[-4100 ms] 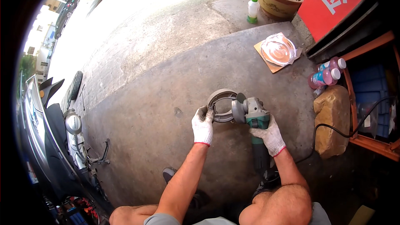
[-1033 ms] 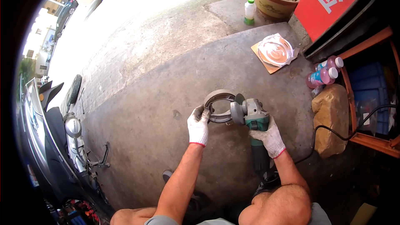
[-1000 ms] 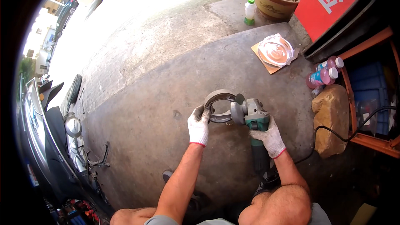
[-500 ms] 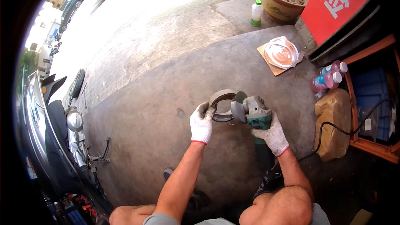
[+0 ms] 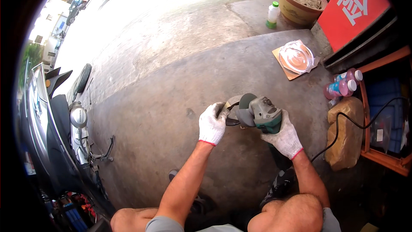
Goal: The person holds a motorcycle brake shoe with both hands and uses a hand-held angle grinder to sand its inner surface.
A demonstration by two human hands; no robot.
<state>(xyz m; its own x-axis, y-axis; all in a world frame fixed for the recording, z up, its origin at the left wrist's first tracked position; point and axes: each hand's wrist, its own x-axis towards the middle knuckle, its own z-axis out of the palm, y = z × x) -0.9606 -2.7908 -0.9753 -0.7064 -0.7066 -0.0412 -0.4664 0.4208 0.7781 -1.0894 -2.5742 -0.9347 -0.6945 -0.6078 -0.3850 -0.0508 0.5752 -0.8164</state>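
Note:
My left hand (image 5: 212, 124), in a white work glove with a red cuff, closes around the edge of a curved grey metal piece that looks like a brake shoe (image 5: 233, 102). The angle grinder (image 5: 267, 114), green and grey, is in my right hand (image 5: 284, 137), also gloved, with fingers wrapped round its body. Its grey disc and guard face the brake shoe and overlap it from this view. Whether the disc touches the shoe cannot be made out. Both are held above the concrete floor (image 5: 163, 99), between my knees and the step edge.
At the left stands a motorcycle (image 5: 51, 133). To the right are a wrapped brown block (image 5: 344, 133), pink-liquid bottles (image 5: 341, 88), an orange metal frame (image 5: 388, 161) and the black cord (image 5: 337, 139). Farther off are a foil-topped board (image 5: 296, 59), a green-capped bottle (image 5: 273, 15) and a flowerpot (image 5: 300, 4).
The brake shoe has been turned, so its ring shape shows less. My left hand has shifted slightly right, and the grinder is tilted with its disc more over the shoe.

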